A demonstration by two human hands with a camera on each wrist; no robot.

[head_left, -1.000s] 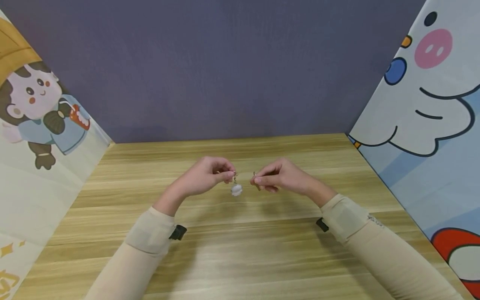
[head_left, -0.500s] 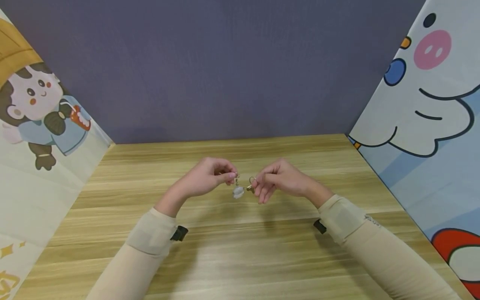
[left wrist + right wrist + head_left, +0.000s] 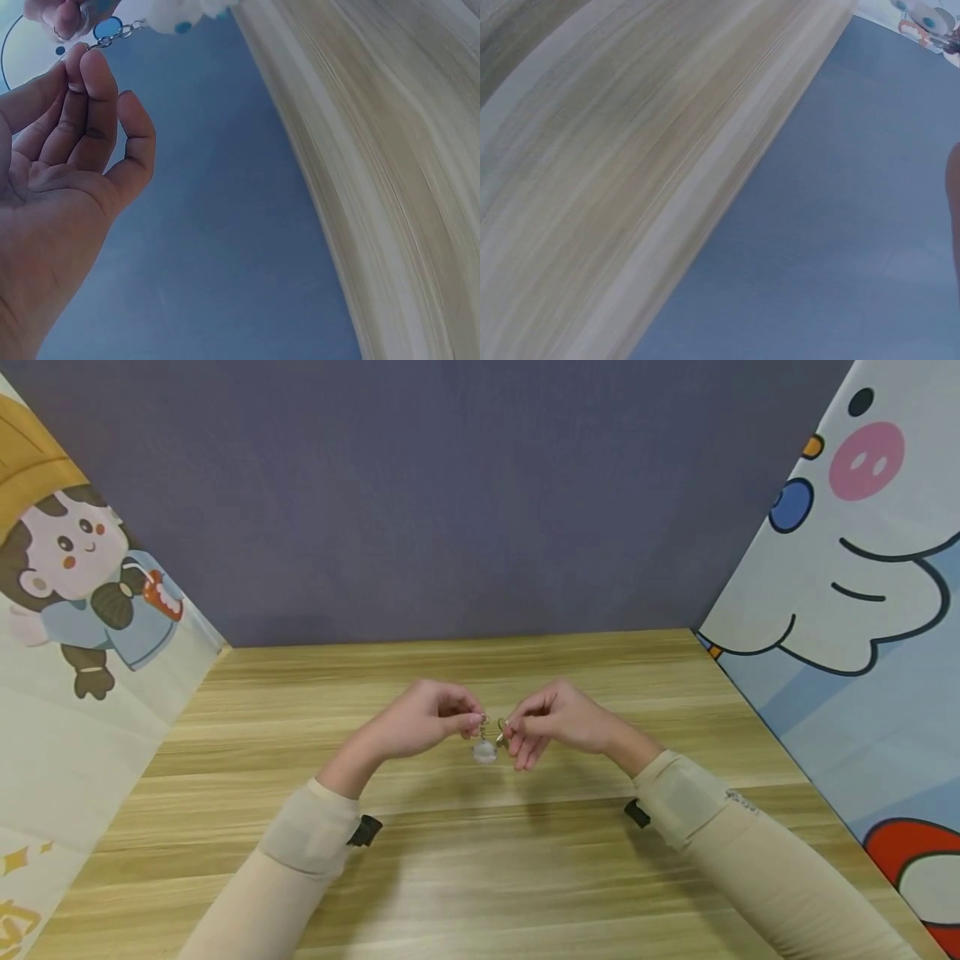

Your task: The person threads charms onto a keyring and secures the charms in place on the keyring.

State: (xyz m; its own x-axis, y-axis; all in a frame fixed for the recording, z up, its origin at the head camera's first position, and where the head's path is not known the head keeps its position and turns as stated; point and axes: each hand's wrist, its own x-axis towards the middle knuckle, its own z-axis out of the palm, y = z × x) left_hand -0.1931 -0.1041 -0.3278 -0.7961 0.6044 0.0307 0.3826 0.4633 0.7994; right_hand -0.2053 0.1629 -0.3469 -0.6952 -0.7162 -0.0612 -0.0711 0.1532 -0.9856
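Note:
My left hand [image 3: 420, 720] pinches the top of a short metal chain [image 3: 112, 36] between thumb and fingertips. From the chain hangs a small white charm [image 3: 484, 752], which shows teal spots in the left wrist view. Close on the right, my right hand [image 3: 568, 720] pinches a thin metal ring [image 3: 502, 724] with a small brass-coloured piece [image 3: 501, 742] below it; its kind cannot be made out. Ring and chain are nearly side by side, held above the table. In the right wrist view, only a sliver of a finger [image 3: 954, 202] and part of the charm show.
The wood-grain table [image 3: 510, 877] spreads under both arms. A dark purple-grey panel [image 3: 465, 502] stands along its far edge. Side panels with cartoon prints, a figure [image 3: 75, 543] at left and a pig snout [image 3: 866, 460] at right, flank it.
My left hand has shifted slightly right and nearer with the charm, narrowing the gap. My right hand has turned its metal piece, so the ring now shows, and its lower fingers have extended downward.

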